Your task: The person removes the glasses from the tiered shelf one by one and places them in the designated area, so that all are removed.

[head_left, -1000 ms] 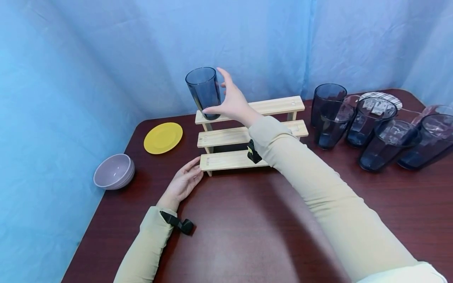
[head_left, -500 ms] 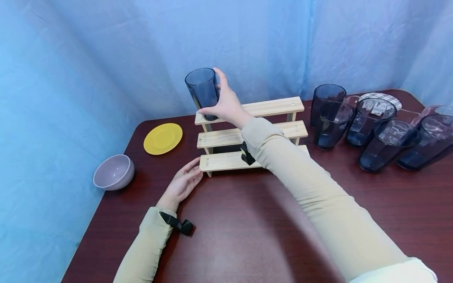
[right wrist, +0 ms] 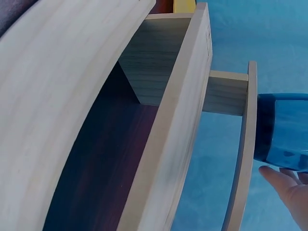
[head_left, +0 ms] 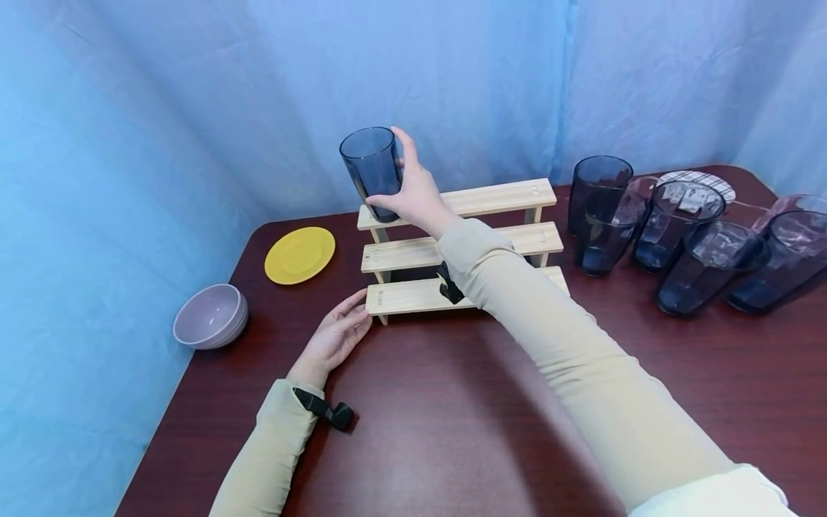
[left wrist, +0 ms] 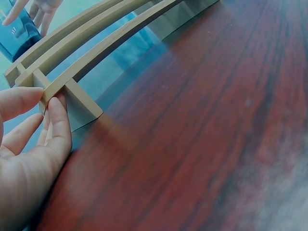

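Observation:
My right hand [head_left: 420,190] holds a dark blue drinking glass [head_left: 371,169] at the left end of a three-tier wooden shelf rack [head_left: 407,255], thumb and fingers around its right side. The glass stands upright on the top tier, and in the right wrist view its base [right wrist: 265,127] meets that board. Down at the front left, my left hand [head_left: 334,336] pinches the end of the lowest board between thumb and fingers, as the left wrist view shows at the board's corner [left wrist: 54,89]. My right sleeve hides part of the two lower tiers.
Several more dark blue glasses [head_left: 688,269] stand right of the rack. Behind them lies a checked white round item [head_left: 701,176]. A yellow plate [head_left: 299,255] and a lilac bowl [head_left: 209,316] are at left. Blue curtains [head_left: 478,86] border the dark red table [head_left: 413,409].
My right hand and forearm have shifted slightly left, bringing the hand closer around the glass. The glass itself stays in nearly the same place, and my left hand has not moved.

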A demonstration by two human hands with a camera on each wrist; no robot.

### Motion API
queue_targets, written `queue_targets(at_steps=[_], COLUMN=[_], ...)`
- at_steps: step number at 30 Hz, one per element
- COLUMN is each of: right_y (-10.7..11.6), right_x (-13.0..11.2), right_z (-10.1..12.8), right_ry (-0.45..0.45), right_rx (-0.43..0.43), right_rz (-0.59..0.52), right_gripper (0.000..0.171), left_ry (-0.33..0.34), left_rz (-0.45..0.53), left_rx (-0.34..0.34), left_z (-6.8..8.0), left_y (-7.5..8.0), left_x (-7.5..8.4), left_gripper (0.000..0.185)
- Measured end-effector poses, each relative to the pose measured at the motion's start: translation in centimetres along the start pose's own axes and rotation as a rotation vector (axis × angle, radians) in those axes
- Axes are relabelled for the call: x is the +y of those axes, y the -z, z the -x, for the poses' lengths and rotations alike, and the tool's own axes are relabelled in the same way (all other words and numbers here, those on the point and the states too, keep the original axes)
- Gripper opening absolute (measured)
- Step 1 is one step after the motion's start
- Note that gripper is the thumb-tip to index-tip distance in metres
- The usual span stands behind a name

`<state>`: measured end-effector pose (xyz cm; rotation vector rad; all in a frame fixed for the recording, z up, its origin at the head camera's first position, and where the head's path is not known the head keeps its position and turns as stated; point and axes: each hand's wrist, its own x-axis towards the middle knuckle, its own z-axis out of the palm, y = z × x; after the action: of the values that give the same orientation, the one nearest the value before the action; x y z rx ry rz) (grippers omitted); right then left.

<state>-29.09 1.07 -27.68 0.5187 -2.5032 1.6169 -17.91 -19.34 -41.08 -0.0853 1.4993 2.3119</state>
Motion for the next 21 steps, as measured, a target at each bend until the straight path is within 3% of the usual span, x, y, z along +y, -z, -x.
queue_targets(at_steps=[10,21], right_y=[0.2,1.2], right_x=[-0.2,0.0], right_z=[0.5,2.5], right_ry=[-0.001,0.06], right_rx=[0.032,0.056], right_rz=[0.018,0.028], right_gripper=[0.103,0.101], left_ry=[-0.006,-0.007], left_rz=[0.007,0.02], left_rx=[-0.006,0.02], left_z=[0.1,0.2], left_y=[0.0,0.0], left_x=[0.3,0.3], left_gripper=[0.059,0.056])
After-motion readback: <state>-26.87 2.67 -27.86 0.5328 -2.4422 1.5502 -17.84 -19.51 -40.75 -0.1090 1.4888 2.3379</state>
